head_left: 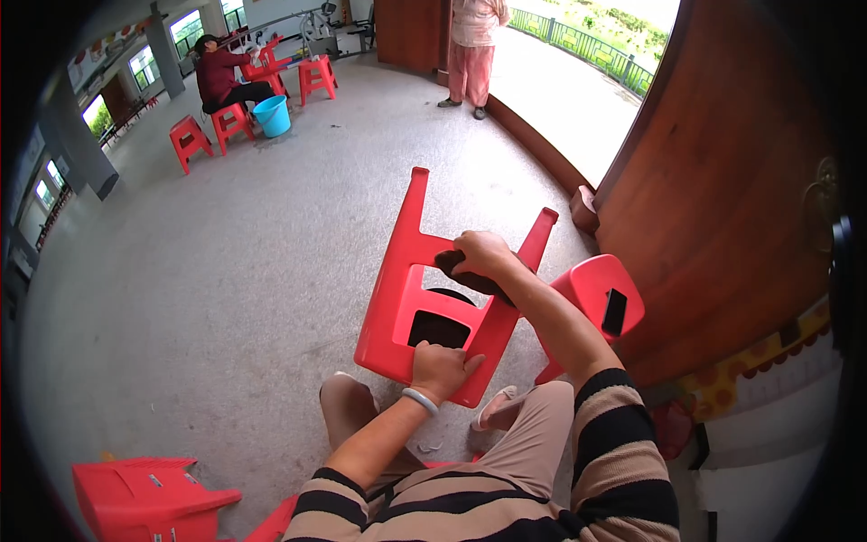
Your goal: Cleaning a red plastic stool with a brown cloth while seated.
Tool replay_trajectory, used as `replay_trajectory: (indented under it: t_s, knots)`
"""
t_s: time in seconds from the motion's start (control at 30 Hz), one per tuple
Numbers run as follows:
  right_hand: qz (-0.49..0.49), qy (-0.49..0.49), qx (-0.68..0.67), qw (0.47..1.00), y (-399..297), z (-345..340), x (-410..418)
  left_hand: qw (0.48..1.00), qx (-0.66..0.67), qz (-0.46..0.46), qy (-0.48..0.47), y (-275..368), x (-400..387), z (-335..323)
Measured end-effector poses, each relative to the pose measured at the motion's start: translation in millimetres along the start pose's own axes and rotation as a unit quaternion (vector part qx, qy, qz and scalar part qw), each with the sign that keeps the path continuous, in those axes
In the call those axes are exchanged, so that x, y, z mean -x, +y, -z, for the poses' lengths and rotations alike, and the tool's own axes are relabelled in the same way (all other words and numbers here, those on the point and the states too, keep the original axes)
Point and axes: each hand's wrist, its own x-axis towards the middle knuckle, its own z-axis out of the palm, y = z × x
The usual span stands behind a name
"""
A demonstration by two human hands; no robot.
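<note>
A red plastic stool (386, 318) is tipped in front of my knees, its legs pointing away from me. My left hand (441, 369) grips it at the edge of the opening near the seat end. My right hand (484, 254) holds a dark brown cloth (467, 267) against the stool's frame, between two of the legs. Through the side openings shows a dark, round-edged thing (437, 330), mostly hidden by the stool; I cannot tell what it is.
To the right another red stool (596, 288) bears a black phone (614, 311), close to a wooden door (718, 169). Red stools (142, 494) lie at lower left. Further off, a seated person (220, 71) handles a stool beside a blue bucket (272, 116). Another person (471, 54) stands at the doorway.
</note>
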Motion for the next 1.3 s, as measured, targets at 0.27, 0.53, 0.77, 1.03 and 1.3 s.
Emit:
replay_trajectory:
  t_s: [0.27, 0.53, 0.77, 1.03, 1.3]
  knots:
    - [0.011, -0.005, -0.008, 1.000, -71, -8, -73, 1.000, 0.004, -0.019, 0.003, 3, 2, 1]
    - [0.003, 0.018, 0.055, 0.998, -84, -16, -87, 0.999, 0.022, 0.036, -0.005, 9, -7, 2]
    - [-0.035, -0.035, 0.047, 0.998, -20, 12, -3, 0.998, -0.037, 0.054, -0.021, 5, -8, -1]
    - [-0.113, -0.022, 0.000, 0.993, 27, 16, 96, 0.999, -0.009, 0.054, -0.004, 4, -7, 5]
    - [-0.138, 0.019, -0.030, 0.990, 20, 14, 106, 1.000, -0.010, 0.025, 0.001, 2, -4, 5]
